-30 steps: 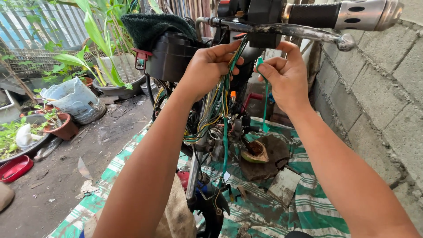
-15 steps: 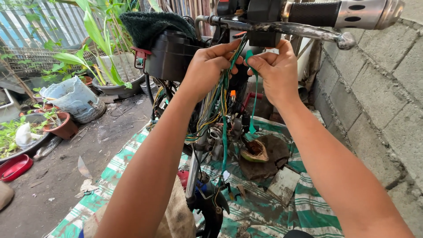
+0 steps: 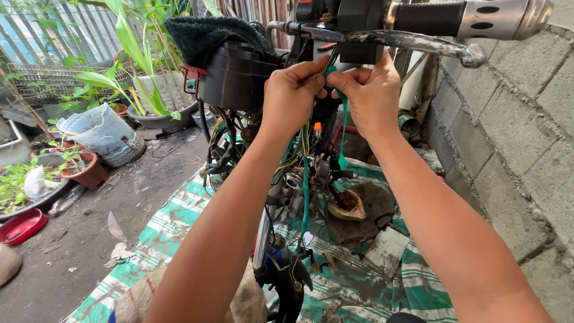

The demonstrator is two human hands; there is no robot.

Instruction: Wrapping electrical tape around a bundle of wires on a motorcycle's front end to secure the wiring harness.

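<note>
Head view, looking down along two bare forearms raised to the front of a stripped motorcycle. The left hand (image 3: pixel 291 90) and right hand (image 3: pixel 369 93) meet just under the handlebar (image 3: pixel 382 37), fingers closed in a pinch on a green strap (image 3: pixel 343 134) that hangs down from between them into a bundle of wires (image 3: pixel 299 155). Both hands are curled nearly shut, thumbs pressed against forefingers on the strap's upper end (the strap is thin, so a fingertip grip likely gives the control needed so close to the bar). It hangs straight beneath the right hand.

Just left of the hands sits a black housing (image 3: pixel 236 75) with a dark green cloth (image 3: pixel 209 33) draped over it. The handlebar's metal grip end (image 3: pixel 505 18) juts right, above a grey block wall (image 3: pixel 514 137). The bar and brake lever crowd the space above the knuckles, and the loose wiring crowds it below.

On the ground lies a green striped tarp (image 3: pixel 179 221) with a broken coconut shell (image 3: pixel 348 206) on it. Farther left stand potted plants (image 3: pixel 84 167), a pale sack (image 3: pixel 101 131) and a red dish (image 3: pixel 23 226).
</note>
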